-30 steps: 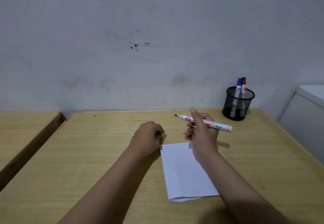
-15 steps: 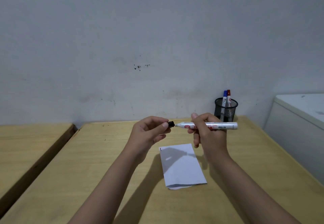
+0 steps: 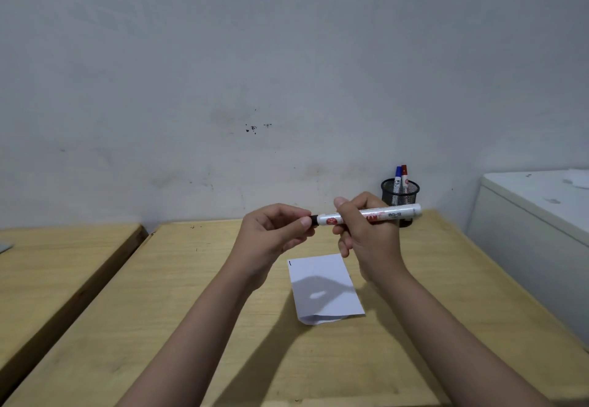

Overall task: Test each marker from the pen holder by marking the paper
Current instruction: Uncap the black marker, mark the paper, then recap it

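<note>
- White plastic marker [image 3: 369, 214] lay level in the air above the wooden table [image 3: 191, 311], its black cap [image 3: 314, 219] at the left end.
- Right hand [image 3: 366, 234] wrapped the barrel, its fingers curled tightly round the middle.
- Left hand [image 3: 271, 234] pinched the cap between thumb and forefinger; whether the cap was fully seated could not be told.
- Marker looked light, stiff and smooth, so it would probably handle best gripped mid-barrel, with the cap taken by the fingertips.
- Paper [image 3: 322, 288], a small white sheet, lay flat on the table below the hands, with a short dark stroke [image 3: 290, 263] at its far left corner.
- Mesh pen holder [image 3: 400, 193] stood at the far right of the table, near the wall, holding a blue-capped marker [image 3: 397, 178] and a red-capped marker [image 3: 404, 177] upright.
- Judging by that single stroke, the other two markers remained to be tested.
</note>
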Demonstrator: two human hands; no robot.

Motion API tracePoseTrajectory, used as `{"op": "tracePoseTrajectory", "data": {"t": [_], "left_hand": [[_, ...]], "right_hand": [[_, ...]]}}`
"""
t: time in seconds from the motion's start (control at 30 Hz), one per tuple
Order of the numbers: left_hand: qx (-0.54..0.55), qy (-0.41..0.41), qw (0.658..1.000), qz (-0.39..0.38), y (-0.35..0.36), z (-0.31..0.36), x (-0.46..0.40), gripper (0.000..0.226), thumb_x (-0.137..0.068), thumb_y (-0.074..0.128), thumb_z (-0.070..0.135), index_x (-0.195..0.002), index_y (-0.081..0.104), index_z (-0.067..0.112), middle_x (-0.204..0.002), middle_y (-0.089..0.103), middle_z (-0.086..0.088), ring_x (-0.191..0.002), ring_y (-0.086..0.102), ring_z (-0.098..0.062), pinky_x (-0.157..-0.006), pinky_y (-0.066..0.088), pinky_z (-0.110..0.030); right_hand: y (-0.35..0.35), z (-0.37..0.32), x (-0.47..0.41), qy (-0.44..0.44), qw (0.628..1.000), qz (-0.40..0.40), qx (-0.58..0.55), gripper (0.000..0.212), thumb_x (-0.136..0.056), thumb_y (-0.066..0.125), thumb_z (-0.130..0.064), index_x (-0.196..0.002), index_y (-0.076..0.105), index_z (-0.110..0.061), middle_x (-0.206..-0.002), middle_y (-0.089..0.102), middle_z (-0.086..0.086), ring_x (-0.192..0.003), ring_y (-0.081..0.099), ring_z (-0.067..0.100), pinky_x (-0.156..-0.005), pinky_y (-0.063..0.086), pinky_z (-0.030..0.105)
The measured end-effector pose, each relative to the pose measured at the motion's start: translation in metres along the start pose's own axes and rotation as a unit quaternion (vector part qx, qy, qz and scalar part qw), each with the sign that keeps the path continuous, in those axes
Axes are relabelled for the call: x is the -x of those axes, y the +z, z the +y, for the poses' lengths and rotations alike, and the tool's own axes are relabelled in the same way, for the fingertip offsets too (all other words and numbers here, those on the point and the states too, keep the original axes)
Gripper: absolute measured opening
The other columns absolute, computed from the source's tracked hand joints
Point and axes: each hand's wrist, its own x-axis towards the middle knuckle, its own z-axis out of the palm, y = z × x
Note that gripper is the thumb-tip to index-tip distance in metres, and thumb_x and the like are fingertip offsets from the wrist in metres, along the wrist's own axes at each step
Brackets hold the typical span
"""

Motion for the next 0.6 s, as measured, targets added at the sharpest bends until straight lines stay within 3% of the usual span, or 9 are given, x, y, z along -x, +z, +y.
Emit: {"op": "tracePoseTrajectory", "data": {"t": [0.23,0.33,0.43,0.5,0.6], "left_hand": [[-0.005,0.027,0.999,0.019,0.005,0.006,0.006,0.01,-0.075,0.067,-0.003,-0.076,0.072,0.006,-0.068,0.071,-0.004,-0.065,0.067,-0.017,-0.074,0.058,-0.026],[-0.036,0.038,0.998,0.043,0.007,0.003,0.005,0.008,-0.075,0.07,-0.001,-0.076,0.072,0.007,-0.067,0.072,-0.002,-0.066,0.066,-0.017,-0.073,0.057,-0.026],[-0.068,0.059,0.99,0.109,0.002,0.003,-0.001,0.007,-0.075,0.072,0.003,-0.076,0.073,0.01,-0.067,0.071,-0.005,-0.07,0.065,-0.019,-0.076,0.053,-0.032],[-0.128,0.075,0.978,0.144,-0.005,0.002,-0.004,0.005,-0.076,0.073,0.007,-0.078,0.072,0.012,-0.072,0.071,-0.014,-0.07,0.063,-0.018,-0.07,0.051,-0.031],[-0.195,0.08,0.964,0.162,-0.009,-0.001,-0.007,0.007,-0.075,0.074,0.012,-0.081,0.071,0.014,-0.076,0.072,-0.018,-0.068,0.063,-0.018,-0.064,0.049,-0.029]], "right_hand": [[0.001,0.001,0.003,0.034,0.996,-0.004,-0.082,0.033,-0.086,0.062,-0.005,-0.06,0.043,-0.008,-0.046,0.052,0.006,-0.031,0.043,0.007,-0.032,0.035,0.02],[0.001,0.001,-0.001,0.108,0.993,-0.024,-0.043,0.032,-0.082,0.067,-0.03,-0.064,0.054,-0.008,-0.053,0.056,0.011,-0.031,0.042,0.009,-0.035,0.039,0.023],[-0.001,-0.005,-0.004,0.214,0.973,-0.064,0.062,0.051,-0.074,0.063,-0.057,-0.069,0.059,-0.006,-0.054,0.06,0.011,-0.031,0.042,0.011,-0.037,0.041,0.023],[-0.007,-0.006,-0.005,0.182,0.965,-0.096,0.165,0.046,-0.075,0.068,-0.049,-0.065,0.058,-0.006,-0.053,0.06,0.011,-0.031,0.042,0.011,-0.037,0.042,0.023],[-0.016,-0.003,-0.009,-0.01,0.956,-0.088,0.281,0.032,-0.069,0.082,-0.032,-0.068,0.06,-0.008,-0.057,0.059,0.003,-0.041,0.048,0.01,-0.044,0.046,0.025]]}}
